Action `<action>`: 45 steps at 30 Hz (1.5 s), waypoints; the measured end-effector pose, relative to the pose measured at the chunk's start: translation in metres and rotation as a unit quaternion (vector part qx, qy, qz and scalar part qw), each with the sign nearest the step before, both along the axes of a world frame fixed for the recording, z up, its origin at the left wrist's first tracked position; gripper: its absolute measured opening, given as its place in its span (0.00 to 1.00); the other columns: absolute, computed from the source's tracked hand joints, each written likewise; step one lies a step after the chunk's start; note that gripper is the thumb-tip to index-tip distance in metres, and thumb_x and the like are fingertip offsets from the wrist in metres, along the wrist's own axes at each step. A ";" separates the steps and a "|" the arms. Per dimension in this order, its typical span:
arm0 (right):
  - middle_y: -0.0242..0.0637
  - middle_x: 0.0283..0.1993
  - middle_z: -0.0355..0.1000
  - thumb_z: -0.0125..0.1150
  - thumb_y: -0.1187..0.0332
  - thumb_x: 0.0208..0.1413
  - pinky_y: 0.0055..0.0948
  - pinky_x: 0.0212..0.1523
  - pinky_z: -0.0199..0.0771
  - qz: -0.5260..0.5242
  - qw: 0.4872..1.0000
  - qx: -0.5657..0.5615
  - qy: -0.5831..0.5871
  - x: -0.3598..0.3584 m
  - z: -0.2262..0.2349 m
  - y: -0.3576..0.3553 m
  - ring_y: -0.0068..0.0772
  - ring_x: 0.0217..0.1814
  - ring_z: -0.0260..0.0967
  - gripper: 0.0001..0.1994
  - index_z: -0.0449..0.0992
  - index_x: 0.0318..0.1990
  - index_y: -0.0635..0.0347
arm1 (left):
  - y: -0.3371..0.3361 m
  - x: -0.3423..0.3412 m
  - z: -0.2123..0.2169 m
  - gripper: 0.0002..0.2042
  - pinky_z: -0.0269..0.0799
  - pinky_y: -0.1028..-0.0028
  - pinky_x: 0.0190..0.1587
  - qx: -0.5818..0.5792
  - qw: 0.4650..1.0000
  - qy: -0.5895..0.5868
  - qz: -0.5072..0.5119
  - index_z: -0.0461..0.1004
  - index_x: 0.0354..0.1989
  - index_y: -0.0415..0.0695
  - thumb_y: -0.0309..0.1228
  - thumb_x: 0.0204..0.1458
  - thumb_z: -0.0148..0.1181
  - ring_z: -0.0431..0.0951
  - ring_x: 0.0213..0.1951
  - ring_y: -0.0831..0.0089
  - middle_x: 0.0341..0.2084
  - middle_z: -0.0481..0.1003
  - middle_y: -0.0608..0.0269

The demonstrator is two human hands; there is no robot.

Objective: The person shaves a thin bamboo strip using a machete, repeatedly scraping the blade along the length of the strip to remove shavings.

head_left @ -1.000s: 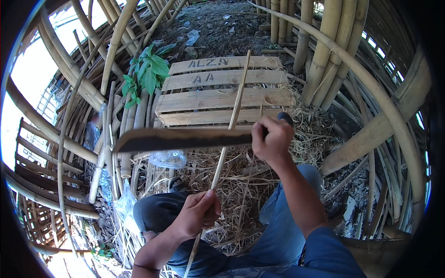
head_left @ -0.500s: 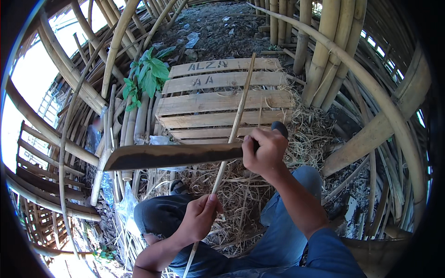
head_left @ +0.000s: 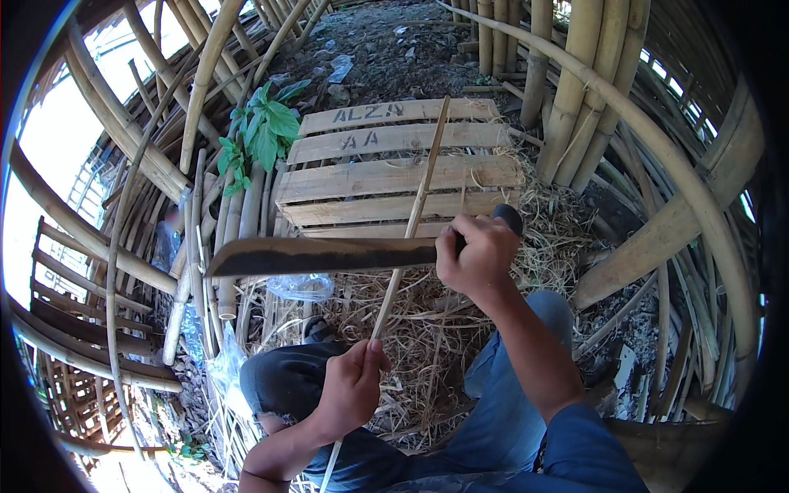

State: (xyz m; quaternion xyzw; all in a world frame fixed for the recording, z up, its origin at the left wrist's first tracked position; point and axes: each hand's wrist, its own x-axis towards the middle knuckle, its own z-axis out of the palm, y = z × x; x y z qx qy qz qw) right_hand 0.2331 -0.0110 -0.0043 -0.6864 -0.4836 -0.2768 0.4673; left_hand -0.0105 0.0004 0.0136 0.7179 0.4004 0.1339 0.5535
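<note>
Bamboo filled the head view on every side, with curved poles [head_left: 205, 74] arching through the upper left and upright culms [head_left: 575, 90] standing at the upper right. Near the centre the right hand [head_left: 477, 259] was closed tight round the dark handle of a machete [head_left: 320, 256], whose long blade ran almost level across the frame and pointed to the left, its tip ending left of centre. Below it, at lower centre, the left hand [head_left: 349, 390] was curled shut on a thin bamboo strip [head_left: 415, 209]. That strip's long axis rose from the lower edge of the frame up and slightly to the right, passing through the left hand, crossing the blade just left of the right hand, and pointing on over a wooden pallet [head_left: 394, 177] in the upper middle. So the strip ran away from the person, the left hand holding its near part and the right hand beside the crossing; whether the edge bit into the strip or only lay against it could not be told. Dry straw [head_left: 427, 320] covered the ground beneath, the person's blue trouser legs [head_left: 509, 411] showed at the bottom, and a leafy green plant [head_left: 263, 131] stood left of the pallet.
</note>
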 end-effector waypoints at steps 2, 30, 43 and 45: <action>0.37 0.11 0.65 0.55 0.71 0.40 0.33 0.17 0.63 0.005 1.000 -0.004 -0.019 0.002 0.002 0.000 0.38 0.12 0.65 0.07 0.68 0.14 0.57 | -0.003 -0.002 0.003 0.19 0.51 0.79 0.19 0.018 1.000 0.006 -0.004 0.70 0.24 0.39 0.35 0.65 0.40 0.54 0.16 0.87 0.11 0.60 0.75; 0.39 0.11 0.65 0.54 0.70 0.45 0.33 0.16 0.61 -0.011 0.998 0.002 0.063 0.018 -0.003 0.003 0.37 0.11 0.65 0.08 0.72 0.17 0.59 | -0.007 -0.006 0.009 0.11 0.60 0.69 0.16 0.173 0.984 0.006 -0.042 0.67 0.25 0.37 0.26 0.60 0.46 0.67 0.10 0.64 0.08 0.64 0.54; 0.40 0.12 0.64 0.56 0.72 0.43 0.33 0.16 0.59 -0.067 0.991 0.006 0.111 0.035 -0.005 -0.001 0.40 0.12 0.64 0.07 0.70 0.17 0.60 | -0.010 -0.005 0.011 0.11 0.60 0.69 0.16 0.204 0.978 0.000 -0.044 0.67 0.24 0.37 0.25 0.60 0.46 0.69 0.11 0.62 0.09 0.65 0.53; 0.40 0.12 0.64 0.55 0.73 0.43 0.33 0.16 0.60 -0.059 0.991 -0.006 0.118 0.022 -0.005 0.002 0.40 0.12 0.64 0.07 0.70 0.17 0.60 | -0.010 -0.008 0.006 0.11 0.60 0.69 0.16 0.187 0.981 0.019 -0.042 0.67 0.24 0.37 0.25 0.60 0.46 0.68 0.11 0.63 0.09 0.65 0.53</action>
